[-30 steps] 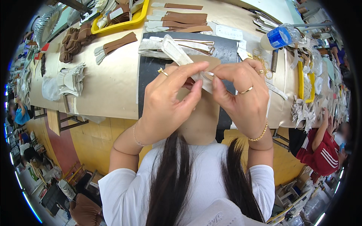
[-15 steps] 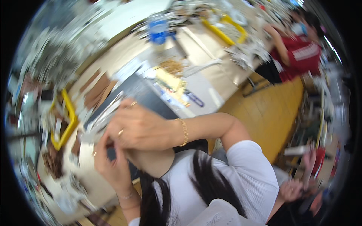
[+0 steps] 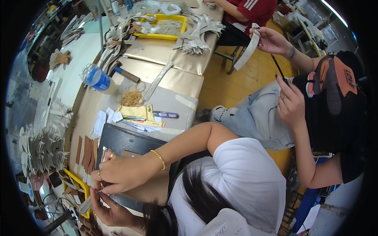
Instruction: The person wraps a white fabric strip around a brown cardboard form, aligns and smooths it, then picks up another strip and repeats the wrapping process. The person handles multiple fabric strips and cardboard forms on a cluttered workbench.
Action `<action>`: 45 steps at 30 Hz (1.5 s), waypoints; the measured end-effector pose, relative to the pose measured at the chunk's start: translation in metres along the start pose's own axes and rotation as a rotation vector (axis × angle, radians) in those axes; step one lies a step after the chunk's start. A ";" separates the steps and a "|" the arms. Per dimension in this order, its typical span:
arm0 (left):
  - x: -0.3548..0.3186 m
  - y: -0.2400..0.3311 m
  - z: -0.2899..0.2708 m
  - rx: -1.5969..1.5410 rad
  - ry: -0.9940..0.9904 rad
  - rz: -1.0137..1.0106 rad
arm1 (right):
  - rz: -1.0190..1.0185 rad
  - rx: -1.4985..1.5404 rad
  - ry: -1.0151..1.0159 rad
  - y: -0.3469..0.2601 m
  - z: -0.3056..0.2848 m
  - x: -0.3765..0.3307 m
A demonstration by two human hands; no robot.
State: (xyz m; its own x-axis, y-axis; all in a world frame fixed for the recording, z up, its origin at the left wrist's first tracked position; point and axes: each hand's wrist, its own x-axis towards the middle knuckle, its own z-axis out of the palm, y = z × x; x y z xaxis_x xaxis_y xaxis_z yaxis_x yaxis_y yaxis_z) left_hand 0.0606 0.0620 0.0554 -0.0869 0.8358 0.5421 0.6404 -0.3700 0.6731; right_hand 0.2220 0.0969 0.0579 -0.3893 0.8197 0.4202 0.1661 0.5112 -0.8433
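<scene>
My right hand [image 3: 122,173], with gold rings and a gold bracelet, bends over a pale grey strip [image 3: 85,205] with its fingers pinched together. Below it, my left hand [image 3: 109,212] is closed on the same strip, fingertips close to those of the right. The strip's lower end sticks out past my left fingers; its middle is hidden by the hands. Under my right forearm lies a black board [image 3: 122,137] with a brown sheet [image 3: 151,188] beside it.
A co-worker's hand [image 3: 271,41] on the right holds a curved grey strap; the other hand [image 3: 291,104] has a thin dark stick. Beyond the board are thread snips [image 3: 165,114], rubber bands [image 3: 133,95], a hammer [image 3: 126,74] and a bottle [image 3: 97,80]. Yellow trays [image 3: 182,24] hold pieces.
The view has swung to the right and steadied, bringing the co-worker with the strap into sight. Both my hands stay together on the strip, now lower left in the picture.
</scene>
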 end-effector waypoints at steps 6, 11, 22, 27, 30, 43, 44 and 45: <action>0.009 0.009 -0.004 0.239 -0.014 0.313 | -0.007 -0.067 -0.038 0.004 -0.007 0.000; 0.016 0.000 -0.005 0.377 -0.061 0.501 | -0.051 -0.267 -0.051 0.002 -0.009 -0.004; 0.019 -0.001 -0.002 0.360 -0.103 0.531 | -0.014 -0.483 -0.117 -0.001 -0.016 -0.013; 0.018 -0.001 0.000 0.349 -0.107 0.537 | -0.028 -0.484 -0.140 0.003 -0.017 -0.017; 0.018 0.003 0.004 0.313 -0.096 0.561 | -0.023 -0.461 -0.196 0.000 -0.021 -0.018; 0.016 -0.002 0.003 0.343 -0.119 0.523 | 0.120 -0.476 -0.316 0.003 -0.036 -0.018; 0.016 -0.002 0.003 0.344 -0.123 0.529 | 0.128 -0.486 -0.348 0.004 -0.037 -0.018; 0.016 -0.002 0.003 0.349 -0.128 0.534 | 0.132 -0.476 -0.376 0.003 -0.039 -0.018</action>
State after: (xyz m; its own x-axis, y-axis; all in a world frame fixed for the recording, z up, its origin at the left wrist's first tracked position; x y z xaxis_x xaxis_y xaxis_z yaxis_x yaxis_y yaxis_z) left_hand 0.0602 0.0768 0.0612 0.3902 0.6229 0.6780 0.7822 -0.6128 0.1128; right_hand 0.2645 0.0939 0.0605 -0.6163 0.7808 0.1029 0.5867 0.5423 -0.6014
